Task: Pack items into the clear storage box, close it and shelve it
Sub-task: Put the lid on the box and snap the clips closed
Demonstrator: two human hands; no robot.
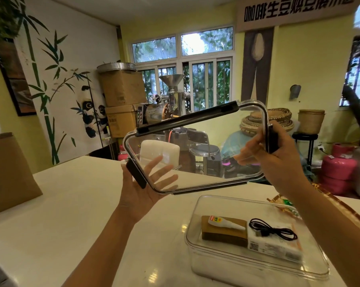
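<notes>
I hold a clear lid (206, 154) with black clip latches up in the air, tilted, above the white table. My left hand (142, 189) grips its lower left corner at a black latch. My right hand (274, 160) grips its right edge at another latch. Below, the clear storage box (197, 251) stands open on the table at the lower right. Inside it lie a brown flat box (222, 235), a small white glue tube (224, 223), a white carton (278, 247) and a coiled black cable (272, 229).
The white table (71, 214) stretches left and forward. A brown paper bag (7, 172) stands at its left edge. A woven tray (328, 206) sits behind the box at right. Beyond the table are stools, cardboard boxes, a roasting machine and pink gas cylinders.
</notes>
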